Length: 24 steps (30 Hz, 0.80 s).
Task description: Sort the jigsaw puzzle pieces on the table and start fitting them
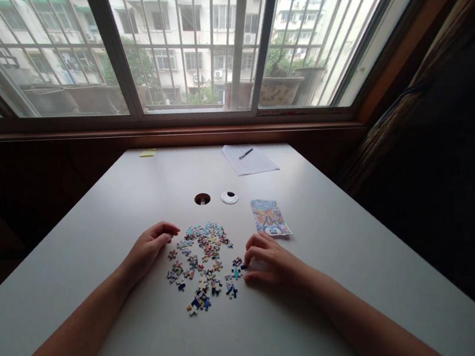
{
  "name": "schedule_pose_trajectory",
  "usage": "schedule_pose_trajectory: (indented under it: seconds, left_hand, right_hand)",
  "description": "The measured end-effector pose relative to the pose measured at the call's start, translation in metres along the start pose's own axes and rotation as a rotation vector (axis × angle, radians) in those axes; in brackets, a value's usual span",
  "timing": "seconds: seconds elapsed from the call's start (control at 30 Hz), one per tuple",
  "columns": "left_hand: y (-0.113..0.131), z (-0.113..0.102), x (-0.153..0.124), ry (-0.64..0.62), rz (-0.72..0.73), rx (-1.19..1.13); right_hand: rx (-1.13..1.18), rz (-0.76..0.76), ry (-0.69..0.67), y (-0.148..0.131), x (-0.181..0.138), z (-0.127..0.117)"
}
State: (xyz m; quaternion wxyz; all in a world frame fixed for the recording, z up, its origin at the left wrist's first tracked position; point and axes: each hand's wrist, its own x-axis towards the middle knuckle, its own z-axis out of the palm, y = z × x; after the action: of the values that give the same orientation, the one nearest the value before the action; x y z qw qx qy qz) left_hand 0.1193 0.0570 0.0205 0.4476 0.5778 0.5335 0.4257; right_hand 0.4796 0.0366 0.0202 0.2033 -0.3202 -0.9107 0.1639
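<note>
Several small jigsaw puzzle pieces (210, 241) lie spread in a loose cluster on the white table, in mixed colours. My left hand (149, 248) rests on the tabletop just left of the cluster, fingers loosely stretched out and nothing visible in them. On the right side, my right hand (270, 260) is bent over the table with thumb and fingertips apart. A dark blue puzzle piece (243, 267) lies at its fingertips; whether they touch it I cannot tell. Beyond that hand is a colourful picture card (270, 217), its lower edge close to my knuckles.
The white table (123, 339) narrows toward a barred window. A round cable hole (202, 199) and its loose cover (229, 197) are past the pieces. Farther back are paper sheets (248, 162) with a pen (246, 153) on top, and a yellow sticky note (148, 153).
</note>
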Motion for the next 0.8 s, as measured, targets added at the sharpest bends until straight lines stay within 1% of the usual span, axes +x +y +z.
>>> schedule_pose_trajectory:
  seconds: [0.17,0.47,0.8]
  left_hand:
    - [-0.0007,0.0003,0.0002,0.01,-0.01,0.009]
    - [-0.0019,-0.0012,0.0003,-0.012,0.002,-0.018]
    - [-0.0008,-0.0017,-0.0001,-0.024,-0.006,-0.009]
  right_hand:
    - [-0.021,-0.01,-0.006,-0.0015,0.0004,-0.0015]
    - [0.04,-0.013,-0.016,-0.0023,-0.0002,-0.0026]
    - [0.023,-0.007,-0.026,-0.0055,0.0007,-0.0043]
